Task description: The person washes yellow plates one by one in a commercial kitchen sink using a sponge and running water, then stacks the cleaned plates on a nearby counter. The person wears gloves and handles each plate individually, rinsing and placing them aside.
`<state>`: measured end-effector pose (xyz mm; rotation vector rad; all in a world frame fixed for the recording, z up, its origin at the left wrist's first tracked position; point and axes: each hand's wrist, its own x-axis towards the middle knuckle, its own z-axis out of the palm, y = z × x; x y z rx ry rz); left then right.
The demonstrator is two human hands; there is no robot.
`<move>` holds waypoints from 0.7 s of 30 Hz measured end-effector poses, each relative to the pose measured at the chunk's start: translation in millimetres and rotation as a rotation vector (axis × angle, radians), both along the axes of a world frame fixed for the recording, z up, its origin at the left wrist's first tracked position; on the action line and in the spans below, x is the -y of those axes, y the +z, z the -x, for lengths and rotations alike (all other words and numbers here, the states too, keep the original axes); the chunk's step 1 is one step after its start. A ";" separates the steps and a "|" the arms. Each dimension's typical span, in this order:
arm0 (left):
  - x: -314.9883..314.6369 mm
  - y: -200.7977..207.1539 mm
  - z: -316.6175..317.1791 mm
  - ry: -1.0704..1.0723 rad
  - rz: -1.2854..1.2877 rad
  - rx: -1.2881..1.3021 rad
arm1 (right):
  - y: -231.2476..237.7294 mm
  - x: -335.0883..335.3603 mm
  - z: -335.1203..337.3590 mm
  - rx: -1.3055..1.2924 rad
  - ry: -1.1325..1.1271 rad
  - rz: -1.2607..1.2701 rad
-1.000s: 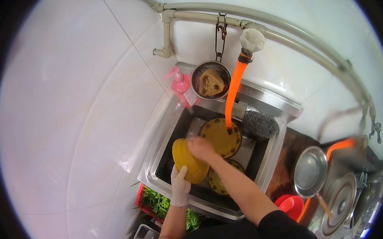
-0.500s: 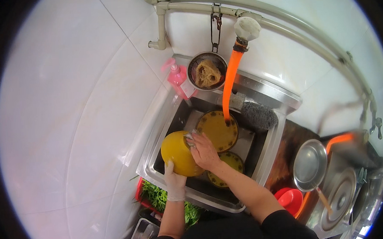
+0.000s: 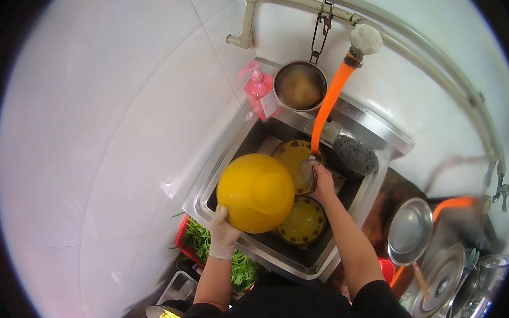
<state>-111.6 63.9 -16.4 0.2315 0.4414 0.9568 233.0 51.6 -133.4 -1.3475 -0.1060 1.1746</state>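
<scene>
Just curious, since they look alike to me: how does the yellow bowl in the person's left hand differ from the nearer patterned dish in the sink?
The held bowl is up in the left hand; the sink dish lies in the sink. The held bowl shows its plain outside; the sink dish shows its inside, with dark motifs round its rim. Both are round and yellow.

Gloved left grip (image 3: 223, 229) has a yellow bowl (image 3: 253, 190) over the steel sink (image 3: 375, 182), rounded outside up. Right grip (image 3: 322, 181) is by the end of the orange hose (image 3: 329, 107), couple pattern-rimmed plates (image 3: 288, 156) sitting in there.
</scene>
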 end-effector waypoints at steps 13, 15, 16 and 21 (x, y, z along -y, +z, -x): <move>143.0 -152.8 -151.6 -1.259 -1.070 -1.260 | -74.0 -52.7 22.2 1.498 0.812 0.196; 153.4 -164.1 -155.2 -1.331 -1.147 -1.251 | -77.8 -54.8 35.1 1.600 0.884 0.288; 152.1 -164.9 -154.4 -1.314 -1.219 -1.232 | -75.1 -54.4 38.8 1.579 0.911 0.217; 79.0 -135.9 -128.7 -0.909 -1.146 -1.478 | -37.6 -39.5 12.2 1.370 1.557 -0.031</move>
